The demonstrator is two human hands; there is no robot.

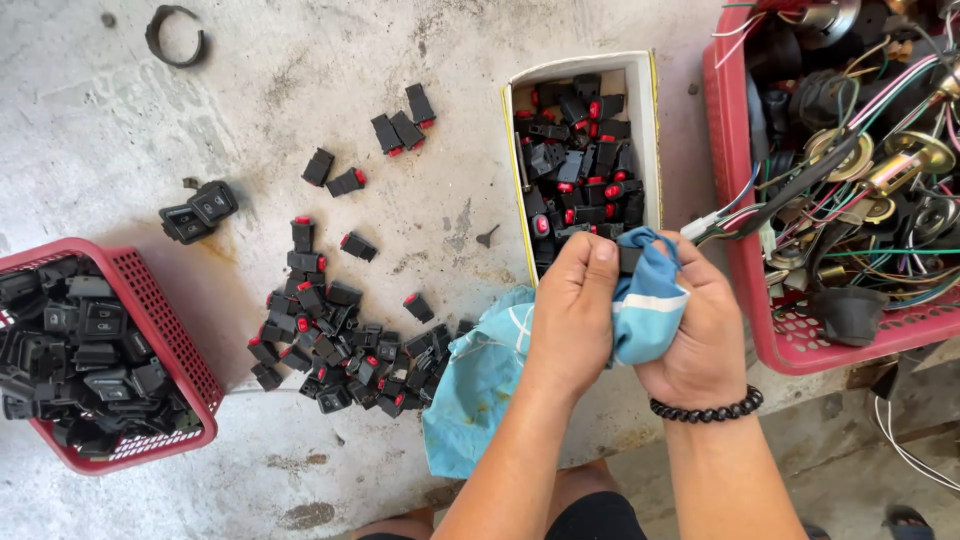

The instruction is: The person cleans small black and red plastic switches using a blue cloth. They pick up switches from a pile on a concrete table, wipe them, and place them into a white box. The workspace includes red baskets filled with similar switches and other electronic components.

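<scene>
My left hand (572, 310) and my right hand (700, 335) are pressed together around a bunched light-blue cloth (480, 370). A small black switch (630, 260) peeks out of the cloth between the fingertips, gripped through the fabric. The rest of the cloth hangs down to the left over the concrete floor. My right wrist wears a black bead bracelet (710, 408). Just above my hands stands an open white cardboard box (645, 110) filled with black switches with red buttons.
A heap of the same switches (340, 340) lies on the floor at left, with a few scattered above. A red basket (150, 310) of larger black switches sits far left. Another red basket (740, 270) with wires and metal parts is at right.
</scene>
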